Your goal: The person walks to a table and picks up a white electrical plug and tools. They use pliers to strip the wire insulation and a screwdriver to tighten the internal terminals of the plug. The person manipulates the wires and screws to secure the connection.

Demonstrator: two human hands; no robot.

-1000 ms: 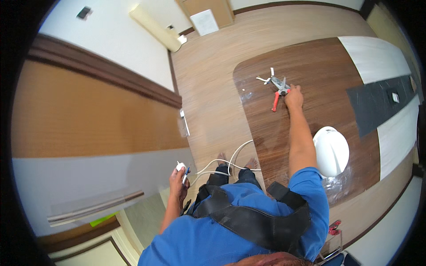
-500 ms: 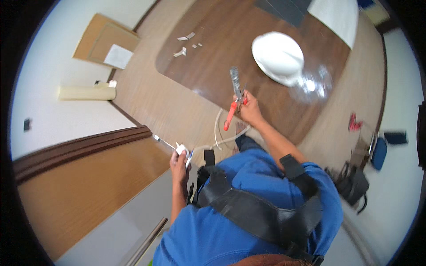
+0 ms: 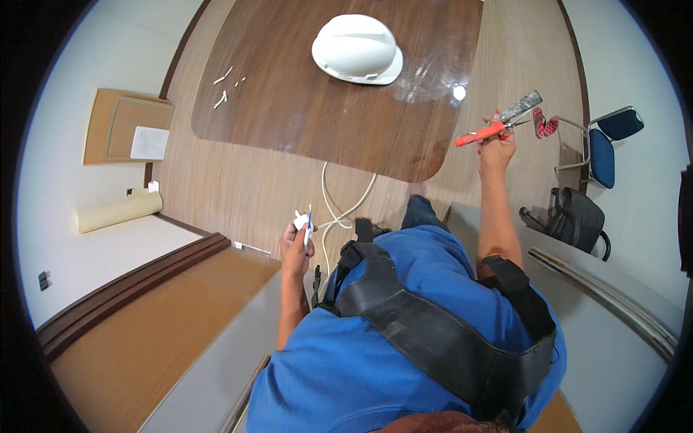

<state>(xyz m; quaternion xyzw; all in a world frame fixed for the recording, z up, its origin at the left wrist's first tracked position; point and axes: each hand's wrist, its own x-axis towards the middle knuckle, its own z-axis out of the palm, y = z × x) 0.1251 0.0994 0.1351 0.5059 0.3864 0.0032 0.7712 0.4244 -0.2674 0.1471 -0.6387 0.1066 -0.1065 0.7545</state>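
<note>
White flexible cable (image 3: 338, 220), end pinched in left hand (image 3: 296, 247) with small white fitting (image 3: 300, 221). Stripping looks done, thin blue core (image 3: 310, 219) poking out; hookup left? Can't tell tbh. Right hand (image 3: 498, 146) gripping red-handled pliers (image 3: 482, 135), grey flat metal tool (image 3: 521, 107).

Left hand (image 3: 295, 247) partly hides white piece (image 3: 300, 221); table (image 3: 274, 108) cropped at top.

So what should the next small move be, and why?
Probably bring the right hand and its red-handled pliers toward the white cable end: the left hand holds it, apparently with blue wire showing, while the pliers are off to the right.
</note>
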